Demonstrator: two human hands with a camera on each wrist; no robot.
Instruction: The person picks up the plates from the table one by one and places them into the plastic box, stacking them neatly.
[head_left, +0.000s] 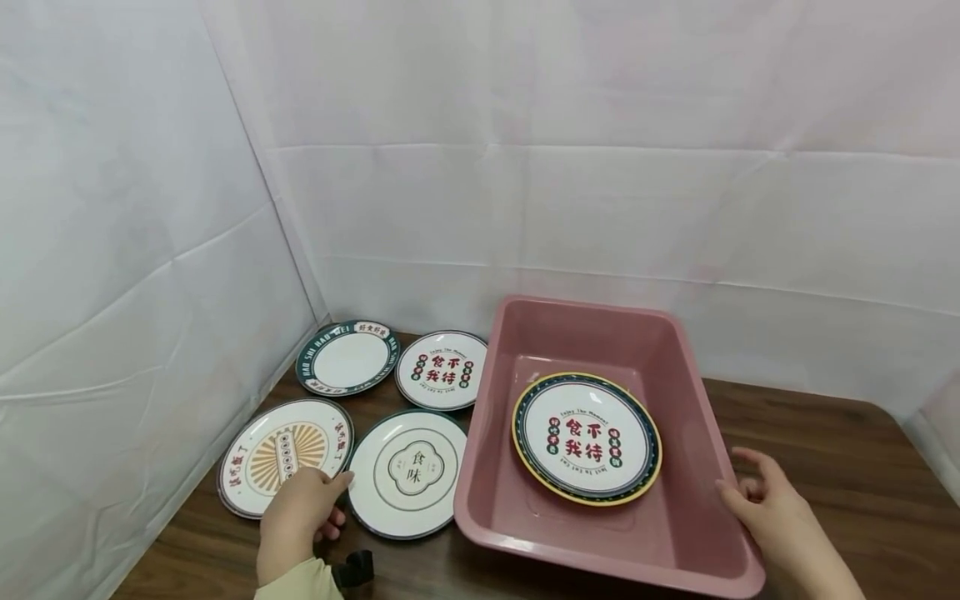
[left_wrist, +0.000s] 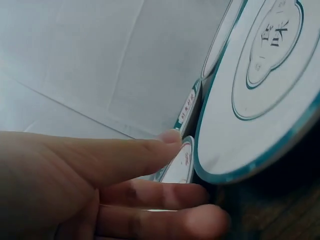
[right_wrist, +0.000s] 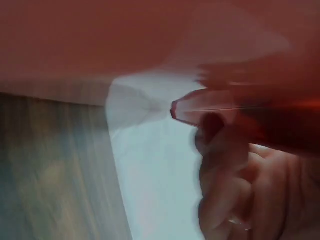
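My left hand point(head_left: 300, 510) reaches over the near edge of a white plate with an orange sunburst point(head_left: 251, 457). Its thumb tip comes up by the left rim of a white plate with a green edge and a flower-shaped emblem point(head_left: 375, 498). In the left wrist view, thumb and fingers stand apart with nothing between them, beside that emblem plate point(left_wrist: 220, 145). On the right, my right hand point(head_left: 776, 508) grips the side rim of a pink plastic basin point(head_left: 592, 567), thumb on top. Inside the basin lies a white plate with red characters point(head_left: 588, 437), over a yellow-rimmed plate point(head_left: 592, 501).
Behind the nearer plates lie a dark-green-rimmed plate point(head_left: 348, 362) and another plate with red characters point(head_left: 442, 371), close to the basin's left wall. White cloth point(head_left: 585, 217) hangs behind and at the left of the brown wooden table point(head_left: 840, 442).
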